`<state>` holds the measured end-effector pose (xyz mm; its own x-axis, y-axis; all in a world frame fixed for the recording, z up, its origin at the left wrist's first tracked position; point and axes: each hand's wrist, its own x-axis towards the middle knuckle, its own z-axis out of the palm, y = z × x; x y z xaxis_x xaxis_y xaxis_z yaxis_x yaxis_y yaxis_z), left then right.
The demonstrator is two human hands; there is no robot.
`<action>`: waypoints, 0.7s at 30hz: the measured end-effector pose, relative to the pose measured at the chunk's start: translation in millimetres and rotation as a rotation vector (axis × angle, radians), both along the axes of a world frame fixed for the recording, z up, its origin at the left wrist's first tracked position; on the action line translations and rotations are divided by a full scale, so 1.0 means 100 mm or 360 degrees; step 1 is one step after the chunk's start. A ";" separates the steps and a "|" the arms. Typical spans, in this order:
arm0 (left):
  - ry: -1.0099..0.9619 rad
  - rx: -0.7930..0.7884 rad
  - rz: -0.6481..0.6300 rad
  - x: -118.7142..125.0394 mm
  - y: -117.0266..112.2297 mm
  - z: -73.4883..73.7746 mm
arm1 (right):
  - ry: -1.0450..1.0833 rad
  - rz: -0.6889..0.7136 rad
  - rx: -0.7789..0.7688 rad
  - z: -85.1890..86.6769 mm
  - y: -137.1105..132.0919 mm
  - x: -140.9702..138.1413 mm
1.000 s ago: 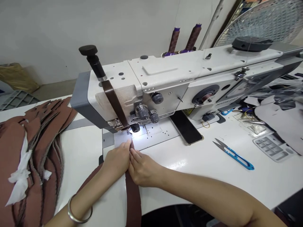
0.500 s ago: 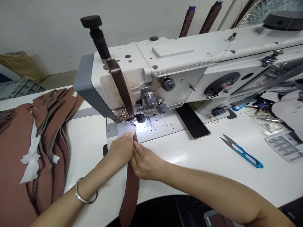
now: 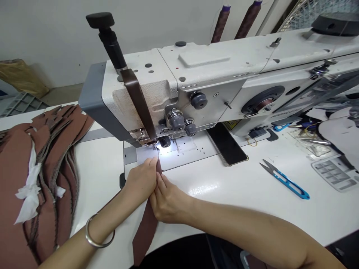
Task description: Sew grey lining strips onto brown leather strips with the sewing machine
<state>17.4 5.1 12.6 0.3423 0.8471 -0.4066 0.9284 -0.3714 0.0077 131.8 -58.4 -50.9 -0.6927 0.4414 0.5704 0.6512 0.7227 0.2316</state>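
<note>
My reddish-brown strip [image 3: 146, 233] is held by my left hand [image 3: 141, 177] and right hand [image 3: 169, 201], a narrow stretch showing just beyond them, its wider, angled tail nearer me

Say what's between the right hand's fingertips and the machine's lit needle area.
In the head view: a stretch of the brown strip, with the left hand at its left edge.

- The left wrist [image 3: 104, 225], lower left of the frame, wears one round silver-coloured bangle [image 3: 92, 241], smooth and shiny.
- The left hand [image 3: 142, 178], the right hand [image 3: 168, 201] and both forearms [image 3: 235, 215] are bare.
</note>
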 end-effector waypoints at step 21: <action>0.0112 0.0015 -0.0037 0.01 -0.02 0.00 | -0.0059 0.0012 -0.0024 -0.04 0.02 -0.02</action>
<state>18.3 3.2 12.3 0.3326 0.8431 -0.4225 0.9178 -0.3924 -0.0607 130.0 -56.3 -55.4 -0.7167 0.4446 0.5373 0.6369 0.7311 0.2447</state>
